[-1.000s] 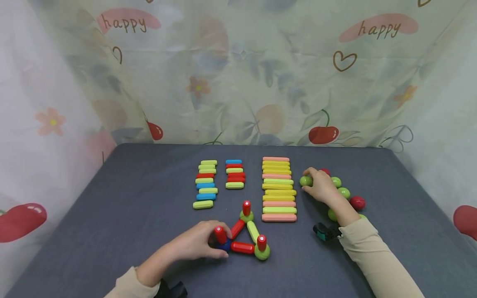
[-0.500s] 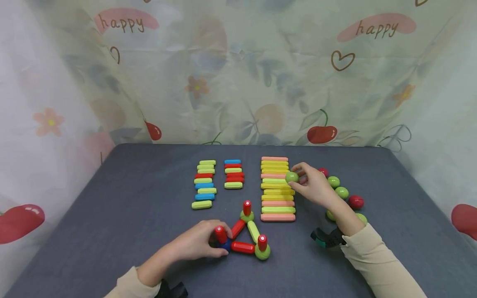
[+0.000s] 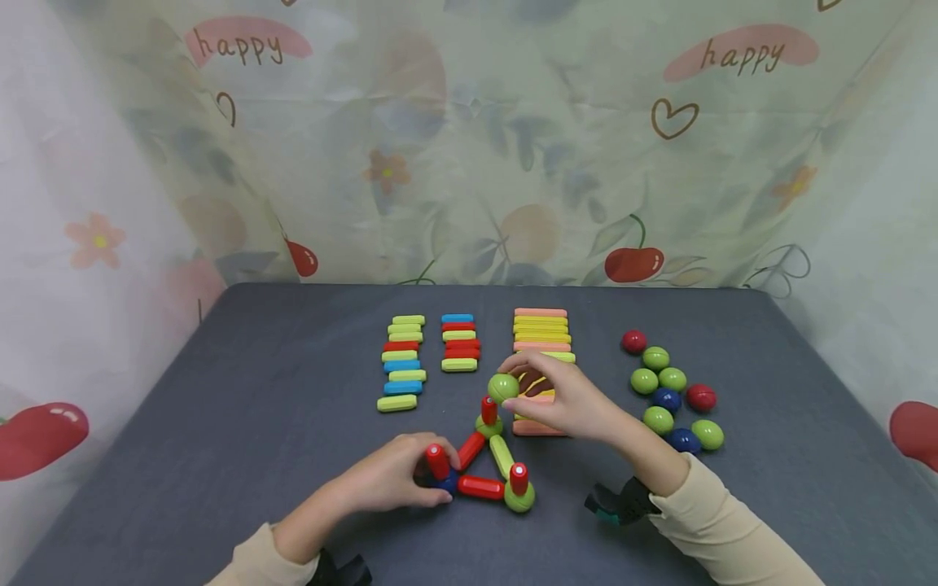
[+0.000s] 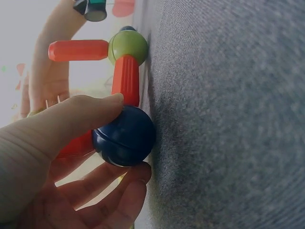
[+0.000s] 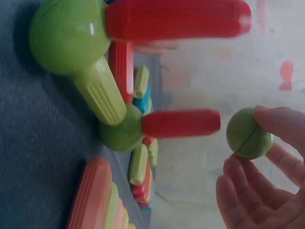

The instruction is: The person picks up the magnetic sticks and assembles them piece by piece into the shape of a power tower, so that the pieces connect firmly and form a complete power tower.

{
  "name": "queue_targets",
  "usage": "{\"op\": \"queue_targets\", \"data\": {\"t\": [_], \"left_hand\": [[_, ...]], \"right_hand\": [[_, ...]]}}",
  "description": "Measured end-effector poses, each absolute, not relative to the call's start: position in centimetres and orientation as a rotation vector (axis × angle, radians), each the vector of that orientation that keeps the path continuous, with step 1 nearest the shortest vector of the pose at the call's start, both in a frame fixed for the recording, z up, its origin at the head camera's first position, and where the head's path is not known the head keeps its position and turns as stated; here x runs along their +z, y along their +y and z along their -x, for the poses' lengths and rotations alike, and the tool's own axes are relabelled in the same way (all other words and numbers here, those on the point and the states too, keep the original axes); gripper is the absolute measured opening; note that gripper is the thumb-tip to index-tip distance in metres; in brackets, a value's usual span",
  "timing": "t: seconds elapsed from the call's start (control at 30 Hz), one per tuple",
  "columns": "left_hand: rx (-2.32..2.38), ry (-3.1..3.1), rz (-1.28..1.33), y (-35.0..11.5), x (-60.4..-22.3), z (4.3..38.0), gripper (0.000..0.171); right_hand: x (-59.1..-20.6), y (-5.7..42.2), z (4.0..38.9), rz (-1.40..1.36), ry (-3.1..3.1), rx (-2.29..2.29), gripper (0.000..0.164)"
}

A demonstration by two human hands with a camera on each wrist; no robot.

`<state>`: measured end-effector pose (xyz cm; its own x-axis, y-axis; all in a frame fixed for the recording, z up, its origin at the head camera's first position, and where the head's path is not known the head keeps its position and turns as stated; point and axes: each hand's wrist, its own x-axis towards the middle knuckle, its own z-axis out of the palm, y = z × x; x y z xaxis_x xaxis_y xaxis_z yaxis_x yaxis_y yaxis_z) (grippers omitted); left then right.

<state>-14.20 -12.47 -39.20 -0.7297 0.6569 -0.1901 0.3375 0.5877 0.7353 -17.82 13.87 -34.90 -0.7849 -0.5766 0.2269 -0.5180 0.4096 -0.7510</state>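
Note:
My left hand (image 3: 392, 476) grips the blue ball (image 4: 126, 136) at the left corner of a triangle of rods and balls lying on the table. Its thumb and fingers lie on either side of that ball. Between the thumb and fingers of my right hand (image 3: 575, 399) is a green ball (image 3: 503, 388). It hovers just off the tip of the far upright red rod (image 5: 181, 123), with a narrow gap in the right wrist view. Red rods also stand on the blue ball and on the right green corner ball (image 3: 520, 496). A yellow-green rod (image 3: 501, 456) and two red rods form the sides.
A column of long pink and yellow rods (image 3: 541, 313) lies behind the right hand, partly hidden. Two columns of short rods (image 3: 401, 366) lie farther left. Loose green, red and blue balls (image 3: 672, 379) sit on the right. A patterned curtain (image 3: 476, 163) hangs behind the table.
My right hand has carried the green ball left from the loose balls, across the long rods, to above the triangle's far corner. My left hand has kept its grip on the blue ball.

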Motion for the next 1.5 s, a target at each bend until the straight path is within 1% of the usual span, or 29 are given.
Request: {"op": "queue_targets", "data": {"t": [0.2,0.4,0.63,0.77,1.0,1.33,1.5], "left_hand": [[0.969,2.371,-0.802,-12.5,-39.3,14.3,0.029],[0.969,2.372,-0.805,-12.5,-39.3,14.3,0.029],[0.972,2.373,-0.81,-12.5,-39.3,14.3,0.029],[0.973,2.374,-0.814,-12.5,-39.4,14.2,0.029],[0.972,2.372,-0.814,-12.5,-39.4,14.2,0.029],[0.993,2.361,-0.806,-12.5,-39.3,14.2,0.028],[0.999,2.355,-0.812,-12.5,-39.3,14.2,0.028]], "right_hand": [[-34.9,13.0,17.6,1.059,2.566,-1.304,0.035],[-35.1,12.7,17.6,1.045,2.577,-1.268,0.036],[-35.0,13.1,17.4,1.031,2.553,-1.283,0.041],[-35.0,13.9,17.3,1.017,2.56,-1.295,0.038],[-35.3,17.7,17.6,0.896,2.733,-1.166,0.028],[-35.4,25.9,17.8,0.586,2.826,-0.761,0.036],[-36.3,27.9,17.4,0.606,2.892,-0.642,0.033]]}}
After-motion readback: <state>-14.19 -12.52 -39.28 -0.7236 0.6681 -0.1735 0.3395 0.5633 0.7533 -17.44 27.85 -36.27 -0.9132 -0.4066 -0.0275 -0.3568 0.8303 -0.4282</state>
